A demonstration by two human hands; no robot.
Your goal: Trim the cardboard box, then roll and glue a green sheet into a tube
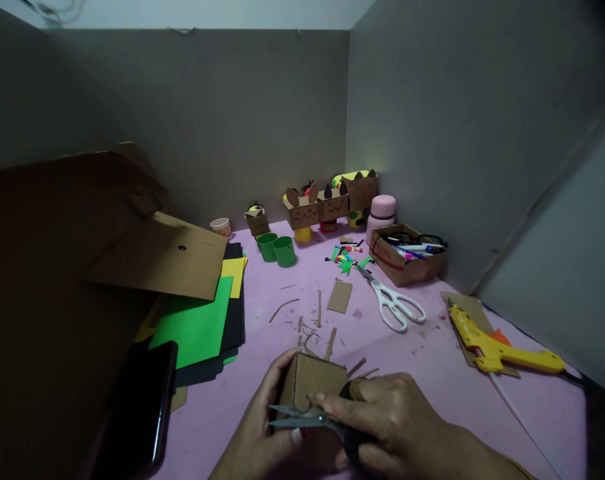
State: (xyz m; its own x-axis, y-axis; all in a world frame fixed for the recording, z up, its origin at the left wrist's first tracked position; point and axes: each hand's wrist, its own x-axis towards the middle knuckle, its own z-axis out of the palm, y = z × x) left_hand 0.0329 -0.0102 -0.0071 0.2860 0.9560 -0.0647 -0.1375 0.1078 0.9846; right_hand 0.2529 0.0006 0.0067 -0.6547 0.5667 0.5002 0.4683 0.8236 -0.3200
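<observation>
My left hand [262, 420] is wrapped round the left side of a small cardboard box [318, 375] near the table's front edge. Black-handled scissors [302, 419] are gripped in my right hand [395, 417], their blades slightly apart and pointing left across the box's near edge. A bit of torn cardboard shows by the right thumb. Much of the box's near side is hidden behind the hands and scissors. Just beyond the box lie several thin cardboard scraps [307, 333].
A yellow glue gun [502, 350] rests on cardboard at the right. White scissors [395, 303], a pen box [407, 267] and a pink flask [382, 213] stand behind. Coloured sheets [197, 330] and a phone [142, 407] are left. Green cups [284, 252] and cardboard figures [302, 212] are far back.
</observation>
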